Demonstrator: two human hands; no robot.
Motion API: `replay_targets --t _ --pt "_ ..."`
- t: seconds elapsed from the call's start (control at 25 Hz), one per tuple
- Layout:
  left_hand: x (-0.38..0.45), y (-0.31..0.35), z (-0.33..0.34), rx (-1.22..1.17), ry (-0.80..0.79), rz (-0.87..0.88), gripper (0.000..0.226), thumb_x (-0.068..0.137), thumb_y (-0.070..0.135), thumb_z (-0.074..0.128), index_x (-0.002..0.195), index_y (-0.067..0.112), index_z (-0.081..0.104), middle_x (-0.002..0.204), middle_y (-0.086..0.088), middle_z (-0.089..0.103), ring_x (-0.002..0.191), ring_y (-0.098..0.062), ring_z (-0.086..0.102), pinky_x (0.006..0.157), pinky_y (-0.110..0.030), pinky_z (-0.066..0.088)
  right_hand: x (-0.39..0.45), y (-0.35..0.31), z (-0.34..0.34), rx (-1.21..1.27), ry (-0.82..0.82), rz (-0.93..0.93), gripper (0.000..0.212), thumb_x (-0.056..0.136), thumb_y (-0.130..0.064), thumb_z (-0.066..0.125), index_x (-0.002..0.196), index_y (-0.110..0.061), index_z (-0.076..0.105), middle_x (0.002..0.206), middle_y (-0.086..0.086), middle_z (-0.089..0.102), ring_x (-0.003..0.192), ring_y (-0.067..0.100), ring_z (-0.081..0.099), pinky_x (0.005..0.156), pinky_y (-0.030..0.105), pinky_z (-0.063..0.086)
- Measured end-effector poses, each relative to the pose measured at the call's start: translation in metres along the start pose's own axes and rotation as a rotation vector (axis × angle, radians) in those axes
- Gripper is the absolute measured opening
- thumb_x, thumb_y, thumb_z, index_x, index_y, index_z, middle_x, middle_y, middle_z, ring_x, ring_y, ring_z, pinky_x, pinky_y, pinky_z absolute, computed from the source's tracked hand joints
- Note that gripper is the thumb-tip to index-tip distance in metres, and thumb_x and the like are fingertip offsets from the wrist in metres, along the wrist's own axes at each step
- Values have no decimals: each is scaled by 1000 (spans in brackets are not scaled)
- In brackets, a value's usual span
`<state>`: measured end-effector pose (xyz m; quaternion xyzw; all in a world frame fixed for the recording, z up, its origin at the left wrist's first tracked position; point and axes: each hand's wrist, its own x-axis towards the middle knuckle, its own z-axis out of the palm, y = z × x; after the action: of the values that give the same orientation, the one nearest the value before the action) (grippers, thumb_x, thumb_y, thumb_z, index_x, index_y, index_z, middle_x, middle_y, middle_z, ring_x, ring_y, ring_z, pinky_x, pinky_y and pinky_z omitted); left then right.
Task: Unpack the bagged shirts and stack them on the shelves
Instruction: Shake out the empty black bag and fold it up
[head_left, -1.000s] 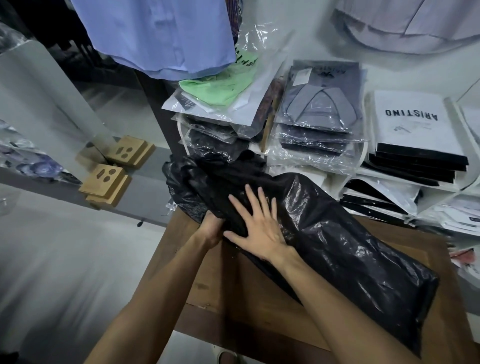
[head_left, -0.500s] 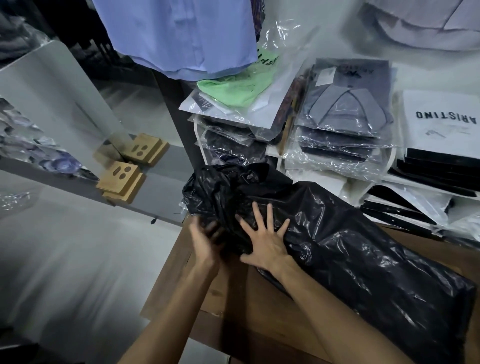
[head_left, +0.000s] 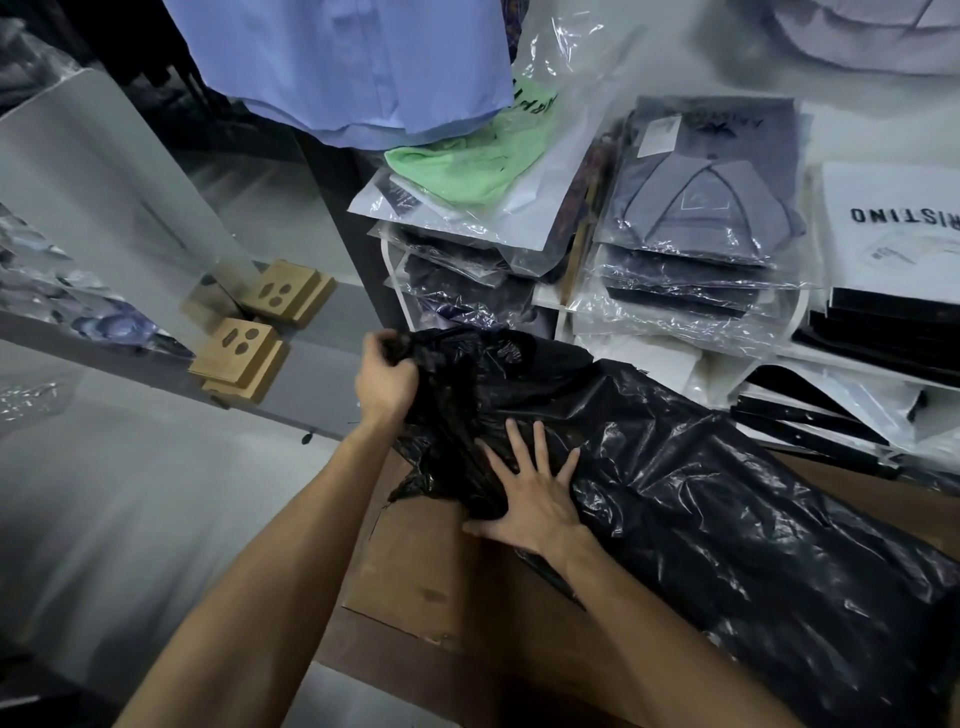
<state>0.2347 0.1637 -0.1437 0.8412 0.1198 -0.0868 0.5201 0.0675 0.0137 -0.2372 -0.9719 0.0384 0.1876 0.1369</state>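
A large black plastic bag (head_left: 701, 499) lies across the brown wooden table (head_left: 415, 582), full and bulky; its contents are hidden. My left hand (head_left: 387, 379) grips the crumpled mouth of the bag at its far left end. My right hand (head_left: 535, 499) presses flat on top of the bag with fingers spread. Behind the bag, white shelves (head_left: 550, 301) hold stacks of shirts in clear bags: a green shirt (head_left: 457, 166) on the left pile and a grey shirt (head_left: 701, 202) on the middle pile.
A white ARISTINO box (head_left: 893, 228) sits on black boxes at the right. Blue shirts (head_left: 353, 62) hang above the shelves. Two wooden blocks (head_left: 244, 358) rest on a grey ledge at the left. Floor lies below the table's left edge.
My left hand has moved up from the bag's underside and closed around its crumpled mouth. The right hand stays flat on the bag. The view has shifted left.
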Motion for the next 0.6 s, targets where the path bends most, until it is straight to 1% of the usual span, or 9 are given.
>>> replay_targets --t 0.08,0.16,0.24,0.28,0.32,0.44,0.48,0.52,0.6 --pt "13 -10 -11 -211 26 -130 59 90 -2 47 140 31 47 124 -10 64 85 -26 66 74 -39 62 -3 6 5 13 11 -4 117 69 -95 50 156 -52 -16 168 1 -30 151 38 -34 109 81 -15" --pt "25 -23 -26 -462 -135 -228 75 89 -8 32 156 26 35 116 -6 62 75 -17 56 61 -34 47 -4 8 9 -2 22 -3 115 70 -96 45 156 -53 -17 168 2 -28 151 39 -32 109 81 -16" --pt "34 -26 -40 -639 -279 -197 57 93 13 37 148 27 44 103 0 63 72 -14 50 62 -33 32 -4 7 12 -23 24 0 113 69 -99 39 156 -52 -17 168 2 -29 151 40 -32 108 81 -18" --pt "37 -21 -44 -648 -296 -154 45 96 27 47 141 31 49 99 1 64 74 -13 52 65 -33 31 -4 6 14 -30 32 3 113 69 -100 36 156 -52 -17 168 3 -30 151 41 -32 107 81 -19" --pt "40 -18 -47 -581 -259 -95 46 97 30 57 142 34 49 100 2 65 81 -10 59 68 -29 37 -4 7 16 -37 42 0 112 69 -101 34 156 -52 -17 168 3 -30 151 41 -32 107 81 -19" --pt "50 -21 -48 -273 -218 -20 75 92 -2 69 153 29 40 101 4 72 104 -6 70 82 -18 54 -4 8 18 -49 53 2 112 69 -102 31 157 -51 -14 168 4 -30 151 41 -31 107 81 -18" --pt "54 -25 -48 -104 -202 -30 73 92 3 72 153 27 41 108 1 72 113 -15 68 91 -26 54 -4 8 17 -49 41 7 112 68 -102 31 158 -51 -14 168 4 -30 151 41 -32 107 81 -19" --pt "55 -26 -49 135 -132 -34 68 91 19 76 151 27 43 120 -5 70 121 -25 63 100 -39 51 -4 8 15 -43 16 10 113 67 -103 30 158 -51 -14 168 3 -29 151 40 -32 107 80 -19" --pt "48 -27 -48 580 166 73 59 92 47 69 143 27 49 135 -15 57 130 -38 48 107 -55 40 -4 7 3 -7 -11 6 111 67 -104 25 158 -53 -9 170 -1 -22 154 38 -27 110 78 -18"
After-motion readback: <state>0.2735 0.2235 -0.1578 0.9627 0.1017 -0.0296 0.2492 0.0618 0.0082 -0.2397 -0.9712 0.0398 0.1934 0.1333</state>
